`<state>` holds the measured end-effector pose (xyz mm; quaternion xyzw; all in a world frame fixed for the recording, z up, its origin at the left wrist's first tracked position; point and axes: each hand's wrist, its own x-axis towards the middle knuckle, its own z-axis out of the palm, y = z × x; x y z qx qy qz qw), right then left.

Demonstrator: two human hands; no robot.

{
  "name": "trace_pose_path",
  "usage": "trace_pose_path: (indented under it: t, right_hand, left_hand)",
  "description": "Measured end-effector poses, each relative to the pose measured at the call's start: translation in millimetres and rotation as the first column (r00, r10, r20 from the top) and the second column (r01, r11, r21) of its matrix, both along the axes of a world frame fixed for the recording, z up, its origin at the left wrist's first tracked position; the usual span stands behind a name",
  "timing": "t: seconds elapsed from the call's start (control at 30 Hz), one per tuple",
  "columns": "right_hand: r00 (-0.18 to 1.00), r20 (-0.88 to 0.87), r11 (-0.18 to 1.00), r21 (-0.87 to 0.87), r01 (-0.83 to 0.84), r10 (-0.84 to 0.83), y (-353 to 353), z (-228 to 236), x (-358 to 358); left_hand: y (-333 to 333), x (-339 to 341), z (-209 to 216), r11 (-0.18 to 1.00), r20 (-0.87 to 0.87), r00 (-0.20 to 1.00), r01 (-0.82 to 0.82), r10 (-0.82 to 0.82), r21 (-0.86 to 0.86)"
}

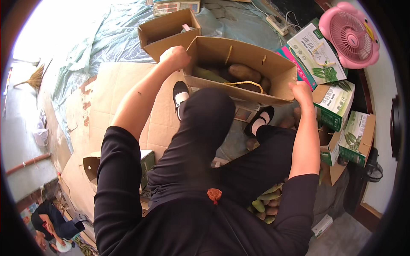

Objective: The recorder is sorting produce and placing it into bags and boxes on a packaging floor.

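Observation:
An open brown cardboard box [273, 70] sits in front of my legs, with both my hands on its ends. My left hand [175, 58] is closed on the rim at the far left corner. At the right end, my right hand [301, 91] grips the near corner, fingers partly hidden behind the cardboard. Inside lie a large brown tuber [244, 71], others partly in shadow, and a long green vegetable [210, 74]. A yellow cord handle [245, 82] loops over the near wall. The bottom of the box is hidden.
Another open box [171, 30] stands beyond. To the right are green-and-white boxes [335, 100] and a pink fan [350, 36]. Green vegetables [269, 198] lie by my right thigh. Flattened cardboard [115, 98] covers the floor at left; another person [53, 224] sits lower left.

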<state>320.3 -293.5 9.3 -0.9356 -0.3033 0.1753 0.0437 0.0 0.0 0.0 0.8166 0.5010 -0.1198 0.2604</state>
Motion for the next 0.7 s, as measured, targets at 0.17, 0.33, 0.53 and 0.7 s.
trace_pose_path:
  t: [0.17,0.33,0.53,0.7]
  right_hand:
    - [1.000,-0.015,0.996,0.090,-0.023,0.024,36,16,-28]
    - [0.972,-0.142,0.941,0.309,-0.135,0.186,79,27,-54]
    - [0.914,-0.009,0.898,0.188,-0.397,0.406,146,57,-169]
    - [0.847,-0.086,0.851,0.073,-0.520,0.525,177,10,-285]
  left_hand:
    - [30,-41,9,1.000,0.113,0.993,-0.025,0.026,-0.005]
    - [49,-109,6,0.974,0.163,0.961,-0.221,0.225,-0.040]
    - [75,-260,-1,0.918,0.323,0.868,-0.397,0.378,-0.008]
    - [106,-400,-72,0.965,0.441,0.889,-0.213,0.125,0.156]
